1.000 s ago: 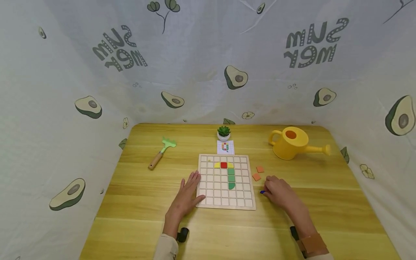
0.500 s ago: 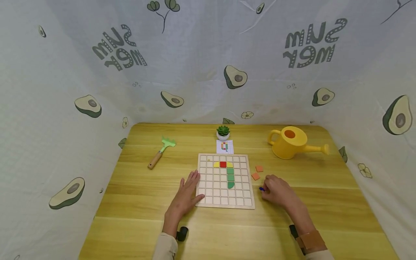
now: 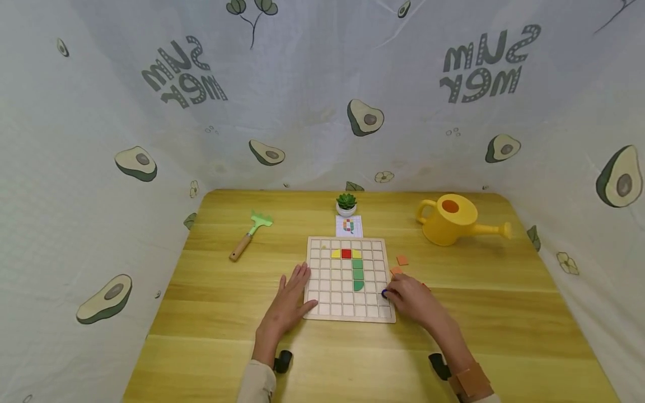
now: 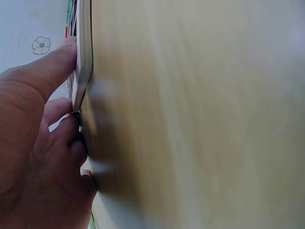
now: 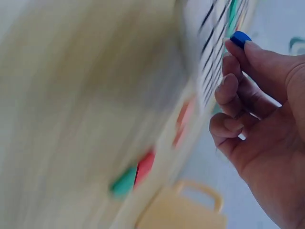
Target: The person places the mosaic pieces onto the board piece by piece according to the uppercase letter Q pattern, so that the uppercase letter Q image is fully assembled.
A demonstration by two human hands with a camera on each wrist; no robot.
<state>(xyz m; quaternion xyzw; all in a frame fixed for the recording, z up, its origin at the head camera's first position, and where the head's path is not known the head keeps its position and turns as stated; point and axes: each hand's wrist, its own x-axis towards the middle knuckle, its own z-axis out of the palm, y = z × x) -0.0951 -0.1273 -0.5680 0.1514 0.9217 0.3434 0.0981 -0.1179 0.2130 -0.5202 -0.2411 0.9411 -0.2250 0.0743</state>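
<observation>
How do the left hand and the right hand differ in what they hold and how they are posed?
The left hand rests at the board's left edge; the right hand is by its right edge.
The left hand holds no piece; the right hand pinches a blue piece.
The left hand's thumb is spread from its fingers; the right hand's thumb meets a fingertip around the piece.
Both are bare.

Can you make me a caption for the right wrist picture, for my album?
The right grip pinches a blue piece near the gridded board, with a blurry yellow watering can below.
</observation>
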